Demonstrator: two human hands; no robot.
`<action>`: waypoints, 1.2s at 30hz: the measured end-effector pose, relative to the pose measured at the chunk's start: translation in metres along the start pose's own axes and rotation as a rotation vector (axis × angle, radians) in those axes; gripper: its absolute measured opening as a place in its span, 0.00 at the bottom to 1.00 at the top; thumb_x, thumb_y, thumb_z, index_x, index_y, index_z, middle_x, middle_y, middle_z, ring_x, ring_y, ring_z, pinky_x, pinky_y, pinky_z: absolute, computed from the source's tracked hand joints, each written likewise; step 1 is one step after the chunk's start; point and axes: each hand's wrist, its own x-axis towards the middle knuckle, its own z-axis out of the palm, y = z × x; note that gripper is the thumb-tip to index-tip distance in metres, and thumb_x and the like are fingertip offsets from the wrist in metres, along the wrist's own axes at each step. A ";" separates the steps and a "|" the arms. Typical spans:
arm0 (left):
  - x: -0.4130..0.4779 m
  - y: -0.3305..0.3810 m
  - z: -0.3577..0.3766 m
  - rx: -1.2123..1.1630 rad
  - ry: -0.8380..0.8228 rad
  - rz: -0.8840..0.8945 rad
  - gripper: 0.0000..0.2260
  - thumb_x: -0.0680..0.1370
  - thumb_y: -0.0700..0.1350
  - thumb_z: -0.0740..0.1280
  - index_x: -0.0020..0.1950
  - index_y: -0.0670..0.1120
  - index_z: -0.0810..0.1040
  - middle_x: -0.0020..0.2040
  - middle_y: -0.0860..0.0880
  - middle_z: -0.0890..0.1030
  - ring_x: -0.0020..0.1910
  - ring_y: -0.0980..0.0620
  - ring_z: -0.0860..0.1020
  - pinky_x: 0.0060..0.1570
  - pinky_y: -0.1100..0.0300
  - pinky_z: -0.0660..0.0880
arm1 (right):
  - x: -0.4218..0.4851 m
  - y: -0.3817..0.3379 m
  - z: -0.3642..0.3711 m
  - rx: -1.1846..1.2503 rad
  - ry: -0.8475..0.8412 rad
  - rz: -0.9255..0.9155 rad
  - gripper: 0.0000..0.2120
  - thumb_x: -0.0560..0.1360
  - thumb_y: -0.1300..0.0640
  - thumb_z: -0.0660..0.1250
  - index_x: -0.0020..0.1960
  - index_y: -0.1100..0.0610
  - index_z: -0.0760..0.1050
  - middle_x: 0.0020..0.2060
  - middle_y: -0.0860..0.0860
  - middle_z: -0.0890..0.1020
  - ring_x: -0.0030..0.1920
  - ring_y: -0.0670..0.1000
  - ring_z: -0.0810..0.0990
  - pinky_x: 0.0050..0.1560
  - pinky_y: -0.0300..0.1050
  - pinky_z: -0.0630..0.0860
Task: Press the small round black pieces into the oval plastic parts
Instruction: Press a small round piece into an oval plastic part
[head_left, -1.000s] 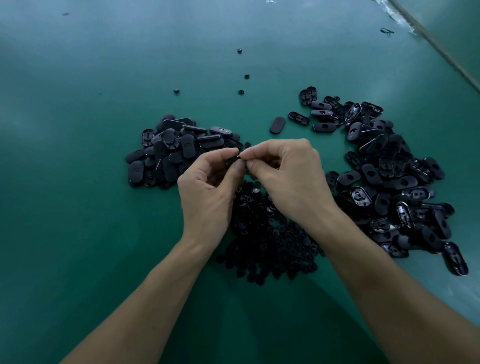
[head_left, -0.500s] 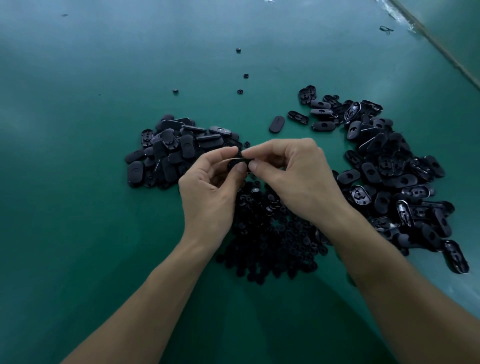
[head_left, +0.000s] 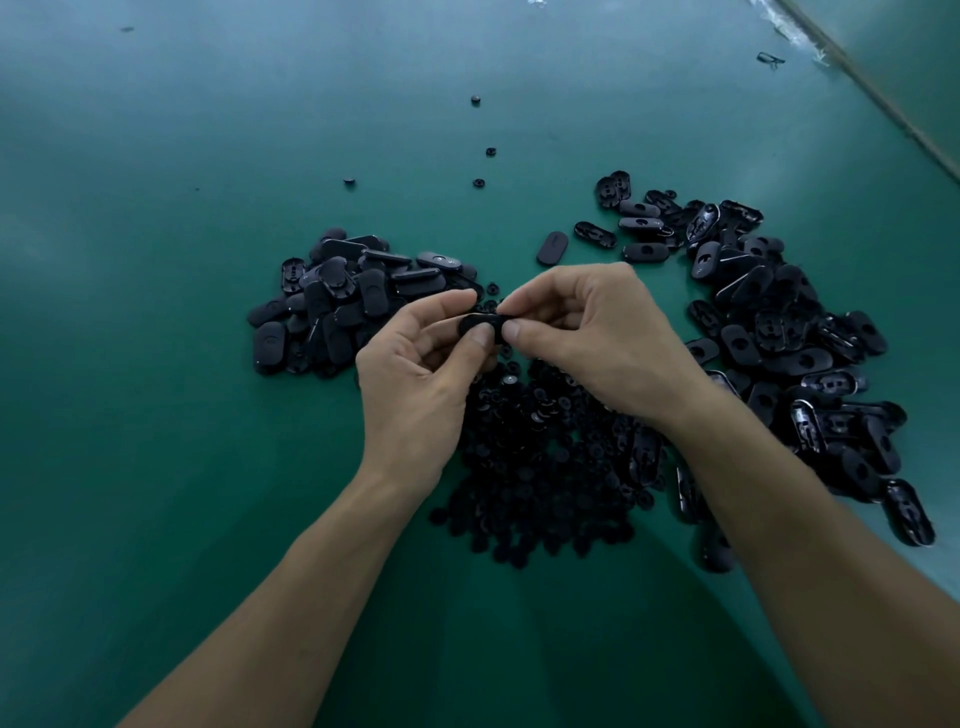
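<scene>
Nearest, a heap of small round pieces lies on the green table, partly hidden under both wrists. Above it the left hand and right hand meet, thumbs and forefingers pinching one oval part. More ovals flank them in a left pile and a right pile, and stray rounds lie beyond.

A dark green worktop fills the view, and its edge runs diagonally across the top right corner. A left pile of oval plastic parts sits left of centre. A larger, looser right spread of oval parts curves down the right side. Between them, nearer the viewer, lies a heap of small round black pieces. A single oval part lies alone between the two oval groups. Four stray round pieces are scattered farther back.
</scene>
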 end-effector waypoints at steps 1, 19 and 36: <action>0.000 0.000 0.000 -0.006 0.002 -0.004 0.10 0.77 0.33 0.72 0.53 0.47 0.82 0.42 0.50 0.86 0.42 0.54 0.84 0.45 0.64 0.79 | 0.000 0.000 0.001 0.005 0.005 -0.001 0.05 0.74 0.61 0.75 0.47 0.52 0.83 0.39 0.48 0.86 0.41 0.45 0.85 0.48 0.44 0.83; 0.001 -0.003 0.000 -0.061 0.065 0.002 0.08 0.77 0.34 0.73 0.51 0.46 0.82 0.36 0.53 0.83 0.38 0.55 0.83 0.44 0.64 0.80 | -0.016 0.002 0.029 -0.291 0.309 -0.257 0.07 0.75 0.60 0.74 0.52 0.54 0.86 0.45 0.47 0.79 0.43 0.39 0.75 0.46 0.25 0.69; 0.000 -0.005 -0.001 -0.038 0.048 0.014 0.08 0.79 0.34 0.70 0.55 0.44 0.83 0.45 0.46 0.87 0.46 0.48 0.86 0.49 0.61 0.81 | -0.009 -0.004 0.018 0.033 0.239 0.043 0.05 0.76 0.60 0.72 0.46 0.50 0.82 0.38 0.45 0.84 0.40 0.43 0.82 0.44 0.40 0.80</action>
